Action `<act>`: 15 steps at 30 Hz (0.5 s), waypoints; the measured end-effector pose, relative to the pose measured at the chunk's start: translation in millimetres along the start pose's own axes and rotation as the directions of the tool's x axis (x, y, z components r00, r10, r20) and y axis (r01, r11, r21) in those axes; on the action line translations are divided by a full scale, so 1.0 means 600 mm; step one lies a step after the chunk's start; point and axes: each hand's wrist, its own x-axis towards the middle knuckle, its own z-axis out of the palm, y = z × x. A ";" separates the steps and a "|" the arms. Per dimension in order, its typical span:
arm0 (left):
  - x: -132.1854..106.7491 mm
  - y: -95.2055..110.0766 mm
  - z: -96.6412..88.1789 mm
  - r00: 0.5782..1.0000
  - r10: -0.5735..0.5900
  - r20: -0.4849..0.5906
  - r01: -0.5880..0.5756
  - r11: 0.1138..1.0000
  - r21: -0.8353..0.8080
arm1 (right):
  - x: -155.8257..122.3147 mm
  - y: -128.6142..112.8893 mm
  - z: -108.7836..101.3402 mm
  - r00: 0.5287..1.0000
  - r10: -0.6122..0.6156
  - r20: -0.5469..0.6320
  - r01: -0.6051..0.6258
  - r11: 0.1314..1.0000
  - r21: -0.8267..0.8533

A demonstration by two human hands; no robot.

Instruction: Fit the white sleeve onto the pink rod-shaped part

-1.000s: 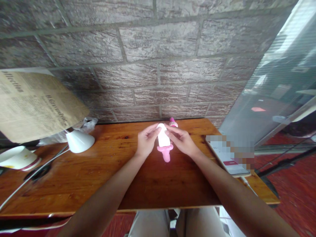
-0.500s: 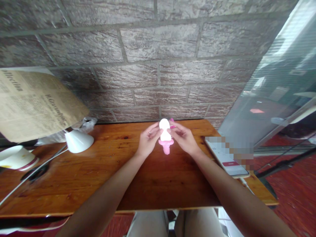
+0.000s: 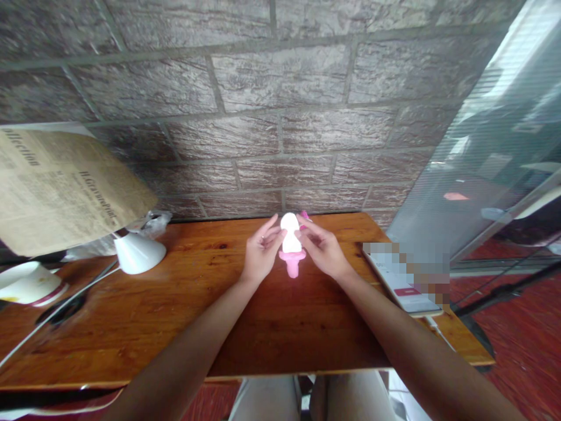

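A bright white piece with a rounded top [image 3: 290,231] stands upright between my hands, in the middle of the head view. Below it is a pink flanged part with a short handle [image 3: 292,266], which looks joined to it, like an ice-pop mould. My left hand [image 3: 263,251] grips the white piece from the left, thumb on its near face. From the right, my right hand [image 3: 322,248] holds it the same way, forefinger along the upper edge. A darker pink piece [image 3: 304,217] shows partly behind the right fingers; I cannot tell whether it is attached.
The wooden table [image 3: 184,327] runs up to a brick wall [image 3: 280,76]. On the left are a lamp with a printed shade [image 3: 65,187] and white base [image 3: 140,254], a paper cup [image 3: 28,283] and a dark object [image 3: 61,310]. A phone [image 3: 403,280] with a cable lies right.
Both hands and the white-and-pink piece sit very slightly lower and further left in view. The left forefinger has lifted a little away from the white piece. The hold is otherwise the same.
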 end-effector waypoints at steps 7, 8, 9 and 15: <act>-0.004 -0.002 0.000 1.000 -0.008 0.018 0.007 1.000 0.024 | -0.004 0.005 -0.002 1.000 -0.003 0.000 0.003 0.996 -0.093; -0.004 -0.002 0.000 1.000 -0.011 0.025 0.011 1.000 0.026 | -0.004 0.004 -0.002 1.000 -0.004 -0.001 0.003 0.995 -0.095; -0.004 -0.003 -0.001 0.999 -0.013 0.033 0.013 1.000 0.026 | -0.004 0.003 -0.002 1.000 -0.005 -0.002 0.005 0.995 -0.096; -0.002 -0.008 -0.002 0.987 -0.079 0.143 0.085 0.996 -0.034 | 0.001 -0.004 -0.001 0.999 0.010 -0.047 -0.011 1.000 -0.021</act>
